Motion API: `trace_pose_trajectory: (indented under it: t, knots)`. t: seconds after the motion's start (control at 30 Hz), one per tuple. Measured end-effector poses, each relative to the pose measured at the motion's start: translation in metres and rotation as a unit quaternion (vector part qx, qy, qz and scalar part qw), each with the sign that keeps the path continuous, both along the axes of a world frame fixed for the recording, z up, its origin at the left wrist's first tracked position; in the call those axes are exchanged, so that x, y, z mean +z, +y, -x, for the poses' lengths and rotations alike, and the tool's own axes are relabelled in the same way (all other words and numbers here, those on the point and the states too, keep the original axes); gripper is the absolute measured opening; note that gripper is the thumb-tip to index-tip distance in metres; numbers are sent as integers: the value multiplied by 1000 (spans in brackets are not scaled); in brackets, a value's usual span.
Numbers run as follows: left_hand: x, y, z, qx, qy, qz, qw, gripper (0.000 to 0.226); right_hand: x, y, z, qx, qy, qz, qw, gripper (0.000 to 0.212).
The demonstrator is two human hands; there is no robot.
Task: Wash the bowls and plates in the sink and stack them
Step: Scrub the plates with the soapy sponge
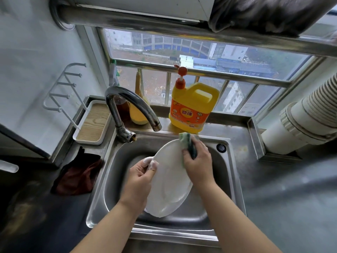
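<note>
While left hand (pixel 141 173) grips plate (pixel 169 179), hiding its rim, right hand (pixel 197 161) clutches sponge (pixel 189 145).

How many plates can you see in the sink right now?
1. A white plate is held tilted over the sink, left hand gripping its edge, right hand scrubbing it with a sponge. Others may lie hidden beneath it.

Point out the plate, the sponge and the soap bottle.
plate (pixel 171 178): head view, middle of its white face.
sponge (pixel 189 143): head view, green part above the fingers.
soap bottle (pixel 189 110): head view, orange label.
</note>
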State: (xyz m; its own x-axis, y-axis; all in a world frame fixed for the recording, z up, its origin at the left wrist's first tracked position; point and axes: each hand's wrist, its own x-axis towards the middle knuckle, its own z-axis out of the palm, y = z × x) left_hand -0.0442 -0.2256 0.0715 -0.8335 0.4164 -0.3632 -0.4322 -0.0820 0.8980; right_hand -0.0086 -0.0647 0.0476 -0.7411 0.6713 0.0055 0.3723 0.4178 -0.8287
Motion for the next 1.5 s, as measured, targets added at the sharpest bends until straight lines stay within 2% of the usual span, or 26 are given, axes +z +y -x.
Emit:
trace_pose_trajectory:
  t: [0.07, 0.23, 0.33, 0.47, 0.6, 0.73, 0.8, 0.83, 0.87, 0.93, 0.97, 1.07, 1.1, 1.17, 1.23, 1.33, 1.43, 1.5]
  knots:
    - [0, 0, 0, -9, 5, 7, 1000, 22, -1, 1, -1, -26, -21, 5, 999, 53]
    - [-1, 4, 3, -13, 16, 5, 1000, 20, 10, -47, -7, 70, 23, -57, 996, 52]
    - [0, 2, 5, -21, 12, -8, 1000, 21, 7, -48, -5, 72, 40, -67, 994, 52]
    - [1, -2, 7, -19, 7, -26, 999, 20, 0, -15, -2, -10, 17, 38, 999, 50]
    - [-5, -7, 8, -1, -17, -50, 999, 19, -9, 7, -4, -81, -28, 186, 979, 46]
    - [-10, -15, 10, 4, -38, -95, 995, 21, -18, 17, -16, -113, -9, 323, 940, 36]
    - [-13, -18, 11, 0, -50, -121, 991, 13, -19, 22, -18, -112, 14, 344, 932, 36]
    - [-17, -19, 11, -8, -55, -130, 990, 21, -18, 24, -18, -108, 28, 345, 932, 37]
    - [-20, -22, 12, -20, -64, -133, 989, 28, -16, 26, -19, -101, 37, 338, 935, 39]
    - [-21, -28, 18, -43, -91, -131, 986, 19, -10, 29, -21, -80, 52, 302, 949, 44]
    - [-22, -33, 22, -70, -103, -131, 983, 21, -7, 30, -22, -67, 59, 281, 955, 46]
    - [-13, -42, 40, -190, -102, -80, 973, 59, 2, 32, -24, -1, 79, 224, 971, 48]
    - [-10, -41, 46, -220, -91, -42, 970, 57, 5, 30, -23, 32, 76, 190, 978, 49]
    - [0, -31, 51, -245, -63, 5, 967, 36, 11, 22, -20, 98, 50, 99, 989, 52]
    - [6, -16, 53, -233, -28, 5, 972, 25, 14, 11, -15, 134, 30, 12, 991, 55]
    - [3, -2, 47, -189, 10, 15, 982, 9, 16, -7, -9, 93, 33, -27, 995, 54]
    - [-3, 1, 32, -134, 15, 11, 991, 19, 12, -29, -8, 82, 2, -100, 992, 55]
    - [-3, 1, 24, -114, 22, -1, 993, 20, 6, -40, -9, 95, 13, -165, 982, 52]
